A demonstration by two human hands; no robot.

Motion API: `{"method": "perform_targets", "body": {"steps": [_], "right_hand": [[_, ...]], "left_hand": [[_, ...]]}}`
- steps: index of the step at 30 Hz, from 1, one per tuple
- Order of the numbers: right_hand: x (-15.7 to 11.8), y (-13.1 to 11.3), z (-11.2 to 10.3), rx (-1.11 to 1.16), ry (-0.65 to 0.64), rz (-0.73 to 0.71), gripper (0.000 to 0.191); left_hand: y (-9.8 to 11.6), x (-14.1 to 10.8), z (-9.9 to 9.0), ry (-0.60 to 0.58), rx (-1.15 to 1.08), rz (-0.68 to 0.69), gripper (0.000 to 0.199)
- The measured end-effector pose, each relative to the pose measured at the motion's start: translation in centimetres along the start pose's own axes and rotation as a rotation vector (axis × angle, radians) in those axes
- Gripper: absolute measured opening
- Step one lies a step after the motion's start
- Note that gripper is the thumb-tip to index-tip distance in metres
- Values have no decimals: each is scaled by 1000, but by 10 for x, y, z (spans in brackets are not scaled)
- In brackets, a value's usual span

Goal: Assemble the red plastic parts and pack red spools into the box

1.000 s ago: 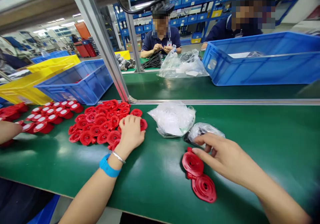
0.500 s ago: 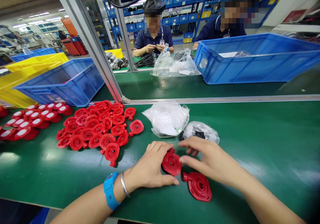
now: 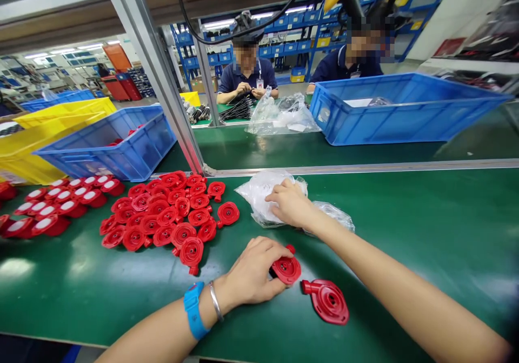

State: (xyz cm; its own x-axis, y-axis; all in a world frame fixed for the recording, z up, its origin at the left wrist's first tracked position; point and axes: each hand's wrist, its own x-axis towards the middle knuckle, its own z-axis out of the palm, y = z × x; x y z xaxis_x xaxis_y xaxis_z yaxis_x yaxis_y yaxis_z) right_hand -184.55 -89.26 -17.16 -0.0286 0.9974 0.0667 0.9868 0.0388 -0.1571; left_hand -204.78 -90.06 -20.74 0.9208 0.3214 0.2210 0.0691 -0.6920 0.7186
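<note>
My left hand (image 3: 257,270) is closed around the edge of a round red plastic housing (image 3: 287,269) with concentric rings and a short spout, low over the green table. My right hand (image 3: 290,203) reaches across to a clear plastic bag (image 3: 257,190) of white pieces; its fingers are apart and touch the bag's contents. What lies under the fingertips is too small to make out. Right of my left hand, a second red housing (image 3: 329,302) lies on the table, its spout toward the left. A smaller clear bag (image 3: 334,215) sits partly behind my right forearm.
Several red housings (image 3: 166,217) cluster at the left, beside red parts with white discs (image 3: 62,195). Blue bins (image 3: 109,152) (image 3: 389,119) and yellow bins (image 3: 24,149) stand beyond. A metal post (image 3: 156,71) rises behind the cluster. Two people (image 3: 247,76) (image 3: 344,65) sit opposite.
My right hand has moved from beside the held housing up and forward to the bag of white pieces. My left hand stays on its housing. The view has shifted slightly.
</note>
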Motion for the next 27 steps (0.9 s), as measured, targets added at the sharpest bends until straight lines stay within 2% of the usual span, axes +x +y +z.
{"method": "perform_targets", "body": {"steps": [3, 7, 11, 14, 17, 20, 23, 27], "right_hand": [[10, -3, 3, 8, -47, 0, 21], [4, 1, 0, -11, -11, 10, 23], [-8, 10, -6, 6, 95, 55, 26], [-27, 12, -15, 119, 238, 71, 17], [-57, 2, -28, 295, 411, -14, 8], [-85, -18, -35, 365, 548, -190, 7], [-100, -34, -28, 317, 580, -333, 16], [-102, -40, -9, 266, 551, -377, 23]], "left_hand": [[4, 0, -5, 130, -111, -28, 42], [10, -1, -13, 271, -218, -80, 44], [12, 0, -15, 298, -404, -179, 42], [13, -1, -14, 324, -507, -210, 47], [16, -4, -13, 351, -502, -208, 47], [18, -6, -11, 365, -469, -183, 47], [18, -7, -8, 382, -438, -156, 50], [17, -5, -5, 412, -398, -123, 54]]}}
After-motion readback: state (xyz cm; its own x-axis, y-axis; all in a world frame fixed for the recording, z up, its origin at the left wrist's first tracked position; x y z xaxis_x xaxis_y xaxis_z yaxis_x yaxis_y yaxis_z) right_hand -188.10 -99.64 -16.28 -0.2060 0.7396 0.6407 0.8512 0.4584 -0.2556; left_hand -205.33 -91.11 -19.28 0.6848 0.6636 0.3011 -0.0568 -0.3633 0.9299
